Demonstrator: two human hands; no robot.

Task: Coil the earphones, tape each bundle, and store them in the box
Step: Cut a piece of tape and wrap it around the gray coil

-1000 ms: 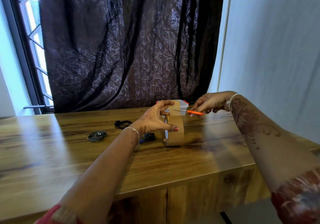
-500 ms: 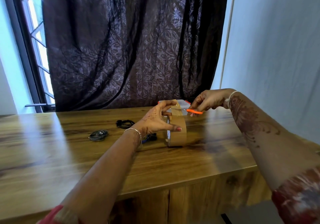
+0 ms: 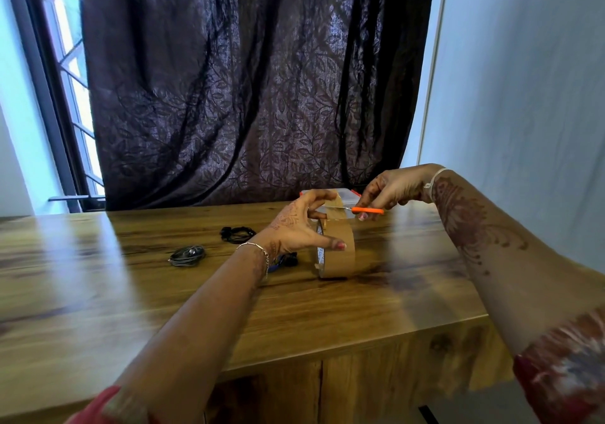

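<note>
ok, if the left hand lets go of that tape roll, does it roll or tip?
Probably rolls: the tape roll stands on its curved rim on a smooth table. Tipping seems less likely, as the band looks wide. The pulled strip, held by the left hand at the scissors, looks floppy.

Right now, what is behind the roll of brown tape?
A clear box with orange clips stands behind the tape roll. The left hand and the pulled strip hide most of it; its contents cannot be seen.
</note>
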